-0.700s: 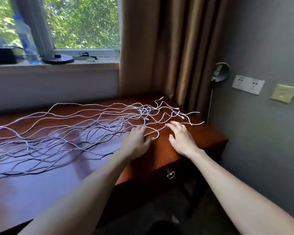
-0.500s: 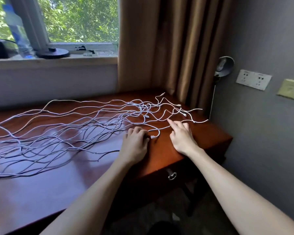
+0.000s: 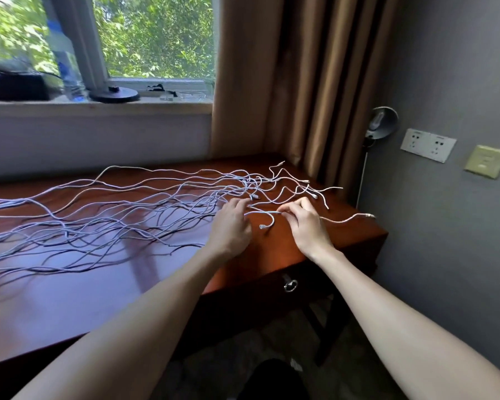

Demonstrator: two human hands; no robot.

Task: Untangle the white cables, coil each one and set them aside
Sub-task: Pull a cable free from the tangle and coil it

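Several long white cables [image 3: 113, 215] lie loosely tangled across the red-brown desk [image 3: 70, 298], their plug ends fanned out at the far right corner. My left hand [image 3: 231, 226] rests palm down on the desk, its fingertips touching the strands where they bunch together. My right hand [image 3: 308, 226] is beside it and pinches one cable between thumb and forefinger. That cable's short hooked end [image 3: 268, 223] curls on the desk between my hands. Another cable end [image 3: 358, 217] runs out to the desk's right edge.
A brown curtain [image 3: 300, 82] hangs behind the desk corner. A small lamp [image 3: 381, 122] and wall sockets [image 3: 427, 145] are on the grey wall at right. A bottle [image 3: 65, 62] and dark objects stand on the windowsill. A drawer knob [image 3: 289, 285] sits under the desk front.
My right hand's fingers have gone from lying flat on the desk to pinching a cable. My left hand's fingers have reached forward onto the strands. The view has tilted slightly down.
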